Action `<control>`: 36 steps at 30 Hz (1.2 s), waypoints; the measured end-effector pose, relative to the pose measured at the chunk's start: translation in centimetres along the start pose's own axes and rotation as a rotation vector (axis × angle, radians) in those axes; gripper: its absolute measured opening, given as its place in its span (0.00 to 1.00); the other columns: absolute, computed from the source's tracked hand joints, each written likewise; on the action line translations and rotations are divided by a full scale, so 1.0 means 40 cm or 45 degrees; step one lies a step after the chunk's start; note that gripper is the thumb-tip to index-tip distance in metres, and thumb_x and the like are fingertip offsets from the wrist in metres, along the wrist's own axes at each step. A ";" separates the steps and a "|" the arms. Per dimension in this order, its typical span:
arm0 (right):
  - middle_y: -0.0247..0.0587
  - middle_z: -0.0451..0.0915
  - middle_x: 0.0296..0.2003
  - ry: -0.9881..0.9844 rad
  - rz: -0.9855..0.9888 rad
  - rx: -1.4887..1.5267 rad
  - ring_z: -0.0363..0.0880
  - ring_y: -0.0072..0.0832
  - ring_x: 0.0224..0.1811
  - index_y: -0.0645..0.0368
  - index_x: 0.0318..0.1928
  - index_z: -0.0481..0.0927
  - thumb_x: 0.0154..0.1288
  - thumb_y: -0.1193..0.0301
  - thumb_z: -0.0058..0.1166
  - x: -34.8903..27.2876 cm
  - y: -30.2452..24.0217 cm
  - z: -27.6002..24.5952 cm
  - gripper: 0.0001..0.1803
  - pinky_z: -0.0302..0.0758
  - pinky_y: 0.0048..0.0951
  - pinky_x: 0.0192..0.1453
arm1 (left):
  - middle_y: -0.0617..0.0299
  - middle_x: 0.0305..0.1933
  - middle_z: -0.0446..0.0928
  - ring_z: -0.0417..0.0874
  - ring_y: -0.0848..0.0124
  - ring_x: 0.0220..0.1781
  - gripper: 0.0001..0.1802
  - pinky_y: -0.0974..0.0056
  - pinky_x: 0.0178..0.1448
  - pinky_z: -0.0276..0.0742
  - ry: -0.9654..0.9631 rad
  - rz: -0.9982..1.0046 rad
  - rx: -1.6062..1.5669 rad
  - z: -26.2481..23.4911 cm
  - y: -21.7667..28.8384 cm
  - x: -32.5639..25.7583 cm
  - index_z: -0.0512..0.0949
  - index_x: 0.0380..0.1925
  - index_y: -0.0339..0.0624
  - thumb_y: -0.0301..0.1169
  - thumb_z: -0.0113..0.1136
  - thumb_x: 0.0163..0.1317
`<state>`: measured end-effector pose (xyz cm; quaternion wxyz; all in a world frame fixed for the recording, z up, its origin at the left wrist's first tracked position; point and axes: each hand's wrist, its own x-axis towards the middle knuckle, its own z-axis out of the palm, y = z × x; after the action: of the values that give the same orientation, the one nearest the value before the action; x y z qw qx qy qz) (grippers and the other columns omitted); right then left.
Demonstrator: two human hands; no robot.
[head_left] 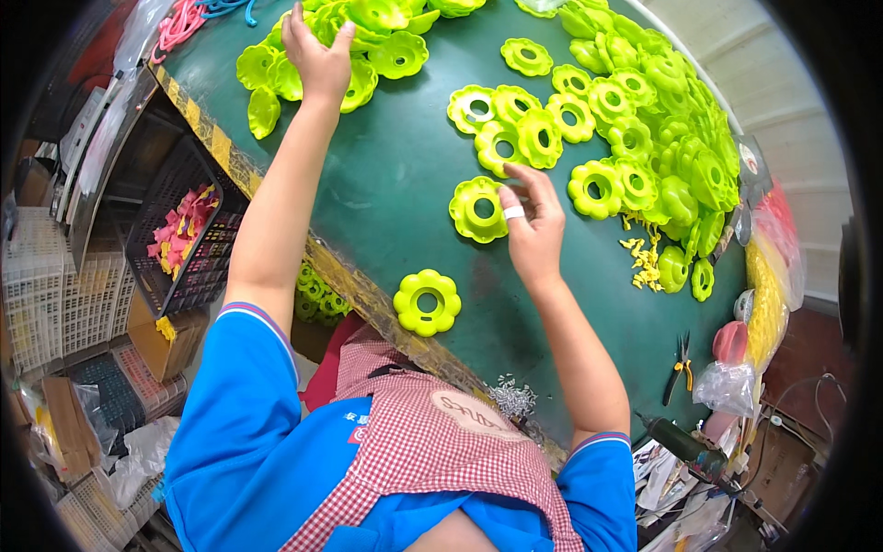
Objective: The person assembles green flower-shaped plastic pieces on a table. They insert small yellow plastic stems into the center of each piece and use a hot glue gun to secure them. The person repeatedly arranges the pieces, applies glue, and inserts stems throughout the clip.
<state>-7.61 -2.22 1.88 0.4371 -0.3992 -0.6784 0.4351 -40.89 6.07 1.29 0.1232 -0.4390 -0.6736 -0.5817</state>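
Observation:
My left hand (317,60) is stretched out at the far left, fingers apart, over the edge of a pile of lime-green flower-shaped plastic pieces (398,55). It does not visibly grip any of them. My right hand (535,221), with a white band on one finger, hovers by a green flower ring (478,210) with a round hole. Its thumb and fingers are spread, and the thumb tip overlaps the ring's right edge; whether they touch is unclear. Another green flower piece (428,303) lies alone close to the table's front edge.
Many green flower pieces (681,138) are heaped at the right, with yellow scraps (644,258) beside them. Yellow-handled pliers (681,370) and a dark power screwdriver (681,442) lie right. Small metal screws (512,397) sit at the front edge. A black crate (175,230) stands left of the table.

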 end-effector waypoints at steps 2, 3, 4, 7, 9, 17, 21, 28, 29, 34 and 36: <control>0.50 0.78 0.51 0.070 -0.087 -0.245 0.80 0.40 0.49 0.60 0.53 0.81 0.62 0.74 0.59 0.042 0.045 -0.043 0.17 0.77 0.35 0.54 | 0.36 0.69 0.63 0.63 0.45 0.71 0.35 0.49 0.73 0.58 -0.184 0.285 0.148 -0.062 0.133 -0.073 0.68 0.63 0.37 0.39 0.67 0.57; 0.50 0.78 0.52 0.090 -0.211 -0.430 0.77 0.43 0.53 0.60 0.54 0.80 0.61 0.73 0.60 0.073 0.067 -0.063 0.19 0.75 0.38 0.58 | 0.40 0.65 0.68 0.65 0.42 0.69 0.31 0.45 0.72 0.59 -0.439 0.321 -0.069 -0.107 0.199 -0.140 0.73 0.58 0.36 0.39 0.68 0.56; 0.51 0.77 0.54 0.104 -0.339 -0.604 0.75 0.47 0.57 0.59 0.54 0.80 0.60 0.72 0.60 0.107 0.085 -0.073 0.20 0.72 0.41 0.62 | 0.43 0.63 0.72 0.67 0.41 0.68 0.31 0.42 0.73 0.59 -0.713 0.162 -0.321 -0.159 0.247 -0.234 0.75 0.56 0.38 0.41 0.68 0.54; 0.49 0.74 0.60 -0.034 -0.490 -0.823 0.69 0.50 0.62 0.53 0.57 0.79 0.60 0.67 0.61 0.219 0.104 -0.064 0.24 0.68 0.43 0.67 | 0.45 0.78 0.50 0.46 0.38 0.79 0.46 0.31 0.74 0.47 -1.481 0.373 -0.010 -0.330 0.371 -0.460 0.67 0.69 0.60 0.50 0.73 0.47; 0.47 0.70 0.65 -0.143 -0.467 -1.113 0.64 0.52 0.68 0.45 0.62 0.77 0.61 0.53 0.59 0.266 0.130 -0.040 0.29 0.63 0.53 0.70 | 0.45 0.80 0.43 0.37 0.36 0.80 0.49 0.27 0.74 0.40 -1.698 0.440 0.137 -0.357 0.391 -0.516 0.65 0.70 0.69 0.52 0.74 0.45; 0.42 0.68 0.66 -0.519 -0.308 -1.163 0.64 0.49 0.69 0.42 0.60 0.76 0.53 0.62 0.66 0.004 0.026 -0.068 0.31 0.66 0.56 0.65 | 0.48 0.81 0.40 0.41 0.37 0.80 0.61 0.23 0.70 0.49 -1.585 0.518 0.405 -0.267 0.265 -0.382 0.61 0.72 0.77 0.56 0.80 0.31; 0.40 0.66 0.68 -0.505 -0.272 -1.149 0.64 0.48 0.69 0.41 0.63 0.75 0.53 0.67 0.66 -0.161 0.017 -0.225 0.33 0.62 0.51 0.68 | 0.63 0.80 0.51 0.52 0.44 0.79 0.42 0.25 0.72 0.49 -1.669 0.805 0.241 -0.197 0.305 -0.423 0.73 0.64 0.74 0.61 0.70 0.45; 0.47 0.64 0.69 -0.162 0.075 -1.018 0.62 0.52 0.70 0.50 0.67 0.70 0.49 0.70 0.70 -0.429 -0.015 -0.460 0.41 0.63 0.47 0.73 | 0.62 0.53 0.81 0.80 0.62 0.55 0.18 0.54 0.60 0.73 -1.472 0.723 -0.290 -0.167 0.480 -0.541 0.84 0.43 0.48 0.33 0.71 0.50; 0.47 0.65 0.68 -0.130 0.128 -1.067 0.63 0.52 0.70 0.53 0.66 0.71 0.49 0.69 0.70 -0.472 -0.004 -0.475 0.41 0.64 0.47 0.72 | 0.63 0.44 0.82 0.82 0.64 0.46 0.14 0.59 0.53 0.77 -1.479 0.818 -0.417 -0.165 0.518 -0.576 0.84 0.37 0.45 0.30 0.71 0.47; 0.48 0.71 0.64 0.072 0.123 -1.137 0.67 0.50 0.66 0.55 0.61 0.76 0.51 0.66 0.70 -0.593 -0.012 -0.501 0.34 0.67 0.46 0.68 | 0.64 0.40 0.81 0.82 0.65 0.45 0.24 0.59 0.53 0.78 -1.631 1.110 -0.228 -0.147 0.621 -0.675 0.80 0.46 0.47 0.27 0.67 0.43; 0.48 0.74 0.61 0.225 0.132 -1.102 0.71 0.49 0.62 0.56 0.57 0.79 0.52 0.67 0.69 -0.644 -0.017 -0.516 0.30 0.68 0.45 0.66 | 0.63 0.38 0.83 0.84 0.65 0.38 0.22 0.61 0.46 0.80 -1.472 1.013 -0.533 -0.148 0.644 -0.663 0.82 0.43 0.46 0.22 0.63 0.44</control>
<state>19.41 -21.19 1.15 0.2637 -0.6145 -0.7373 0.0967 -8.51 -12.71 2.47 -0.1365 -0.9016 -0.2953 -0.2850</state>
